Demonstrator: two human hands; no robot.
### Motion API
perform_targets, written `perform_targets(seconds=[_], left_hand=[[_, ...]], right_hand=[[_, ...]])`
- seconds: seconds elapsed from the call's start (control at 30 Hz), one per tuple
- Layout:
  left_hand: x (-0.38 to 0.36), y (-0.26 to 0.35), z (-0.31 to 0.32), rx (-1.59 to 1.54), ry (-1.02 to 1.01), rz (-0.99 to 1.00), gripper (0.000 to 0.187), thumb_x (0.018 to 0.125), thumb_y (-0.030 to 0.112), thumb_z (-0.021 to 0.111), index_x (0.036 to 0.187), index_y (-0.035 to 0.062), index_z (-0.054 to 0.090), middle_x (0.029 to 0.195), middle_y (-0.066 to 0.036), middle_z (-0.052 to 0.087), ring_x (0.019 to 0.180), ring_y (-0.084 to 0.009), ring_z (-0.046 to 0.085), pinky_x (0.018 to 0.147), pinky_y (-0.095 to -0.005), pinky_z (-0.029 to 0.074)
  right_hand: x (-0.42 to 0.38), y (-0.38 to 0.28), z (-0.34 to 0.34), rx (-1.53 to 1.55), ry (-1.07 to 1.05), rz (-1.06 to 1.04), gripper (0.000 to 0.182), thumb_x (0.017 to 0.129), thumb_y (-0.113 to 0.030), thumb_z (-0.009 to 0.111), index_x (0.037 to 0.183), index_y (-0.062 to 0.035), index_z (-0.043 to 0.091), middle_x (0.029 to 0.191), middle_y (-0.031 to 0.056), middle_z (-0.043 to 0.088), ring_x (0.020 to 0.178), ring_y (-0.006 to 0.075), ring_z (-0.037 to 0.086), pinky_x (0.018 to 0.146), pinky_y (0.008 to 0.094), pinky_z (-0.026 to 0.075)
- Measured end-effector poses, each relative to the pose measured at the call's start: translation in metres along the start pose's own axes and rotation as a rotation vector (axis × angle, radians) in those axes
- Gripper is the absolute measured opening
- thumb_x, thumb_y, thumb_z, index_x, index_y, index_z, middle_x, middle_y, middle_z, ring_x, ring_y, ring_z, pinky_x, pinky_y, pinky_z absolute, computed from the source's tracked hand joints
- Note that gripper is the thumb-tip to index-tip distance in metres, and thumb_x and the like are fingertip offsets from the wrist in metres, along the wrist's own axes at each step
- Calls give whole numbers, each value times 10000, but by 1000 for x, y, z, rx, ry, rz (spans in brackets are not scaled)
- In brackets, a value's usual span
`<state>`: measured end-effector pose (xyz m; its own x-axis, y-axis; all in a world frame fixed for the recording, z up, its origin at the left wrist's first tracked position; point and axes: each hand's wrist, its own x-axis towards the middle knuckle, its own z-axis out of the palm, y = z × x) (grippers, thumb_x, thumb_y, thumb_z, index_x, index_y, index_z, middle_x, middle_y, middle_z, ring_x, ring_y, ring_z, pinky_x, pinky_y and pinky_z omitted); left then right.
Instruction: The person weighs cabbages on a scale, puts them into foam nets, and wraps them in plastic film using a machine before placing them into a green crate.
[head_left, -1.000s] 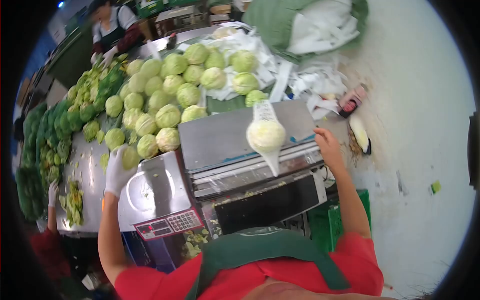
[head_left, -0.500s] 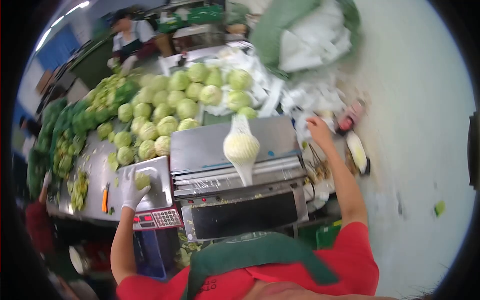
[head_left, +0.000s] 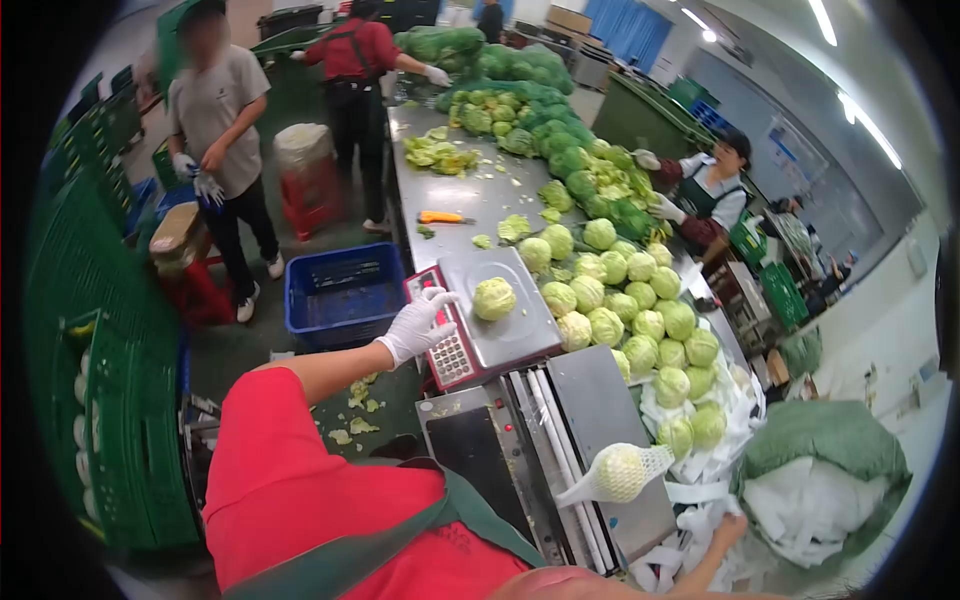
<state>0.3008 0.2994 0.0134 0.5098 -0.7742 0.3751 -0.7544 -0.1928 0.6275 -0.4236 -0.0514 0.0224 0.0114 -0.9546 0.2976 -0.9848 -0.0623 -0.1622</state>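
My left hand, in a white glove, is at the keypad side of the red and grey weighing scale, fingers apart and holding nothing. On the scale's metal plate sits a trimmed cabbage, just beyond the fingertips. My bare right hand is at the lower right among the white foam net sleeves; its fingers are curled on one sleeve, partly hidden. A cabbage inside a foam net lies on the wrapping machine between my hands.
Several cabbages are piled beyond the scale. An orange-handled knife and loose leaves lie on the metal table. A blue crate stands on the floor at left. Co-workers stand around the table. A green sack is at right.
My view has turned to the left. My left hand has come off the cabbage on the scale to its keypad side. My right hand has moved into the foam nets.
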Motion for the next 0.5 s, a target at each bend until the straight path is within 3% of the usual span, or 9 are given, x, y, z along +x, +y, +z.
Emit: perform_targets(seconds=[0.1, 0.13, 0.33, 0.37, 0.4, 0.43, 0.47, 0.5], left_hand=[[-23, 7, -9, -76, 53, -108, 404, 815, 204, 656, 1183, 92, 534, 1106, -177, 525, 1016, -333, 557, 863, -374, 463], [-28, 11, -11, -73, 94, -88, 381, 820, 204, 653, 1168, 92, 546, 1077, -169, 538, 983, -325, 570, 845, -368, 469], [-35, 75, -9, -370, 220, 22, 214, 839, 72, 642, 1048, 30, 622, 971, -117, 630, 895, -210, 630, 792, -296, 494], [-36, 90, -7, -452, 222, 40, 202, 838, 53, 643, 1035, 14, 627, 970, -108, 640, 896, -187, 634, 801, -282, 494], [-38, 110, -9, -559, 181, 49, 192, 840, 35, 637, 1029, 3, 628, 967, -100, 646, 902, -171, 632, 808, -275, 494], [-40, 130, -11, -664, 137, 58, 183, 841, 17, 631, 1022, -7, 630, 964, -92, 652, 907, -155, 630, 814, -269, 494], [-42, 146, -11, -721, 125, 161, 178, 845, 5, 621, 1022, -15, 628, 951, -86, 649, 905, -154, 629, 813, -266, 494], [-47, 163, -14, -764, 87, 212, 191, 837, -20, 611, 1026, -11, 627, 952, -90, 650, 896, -157, 633, 808, -266, 497]], right_hand=[[16, -63, -51, 315, 291, 333, 567, 954, -297, 438, 1333, 117, 353, 1304, 290, 461, 1190, 401, 469, 987, 430, 420], [20, -81, -65, 328, 272, 315, 567, 954, -297, 438, 1333, 117, 353, 1304, 290, 461, 1190, 401, 469, 987, 430, 420], [-4, -129, -177, 547, 754, -170, 385, 892, -218, 571, 1158, 61, 587, 1115, 254, 603, 1025, 375, 561, 906, 386, 430], [-44, -185, -196, 658, 652, -170, 414, 984, -279, 463, 1136, 90, 573, 1063, 253, 624, 934, 347, 598, 831, 364, 452], [-81, -228, -205, 695, 486, 35, 401, 983, -278, 482, 1099, 94, 578, 1052, 221, 626, 921, 268, 583, 836, 345, 448], [-107, -241, -189, 663, 523, -224, 314, 975, -233, 507, 950, 74, 572, 904, 158, 615, 805, 205, 534, 742, 336, 441], [-127, -240, -173, 620, 356, -422, 268, 942, -175, 549, 771, 22, 488, 737, 71, 527, 678, 141, 428, 610, 334, 375], [-168, -279, -184, 633, 164, -575, 277, 889, -127, 574, 695, -17, 410, 607, 54, 421, 576, 152, 367, 533, 348, 289]])
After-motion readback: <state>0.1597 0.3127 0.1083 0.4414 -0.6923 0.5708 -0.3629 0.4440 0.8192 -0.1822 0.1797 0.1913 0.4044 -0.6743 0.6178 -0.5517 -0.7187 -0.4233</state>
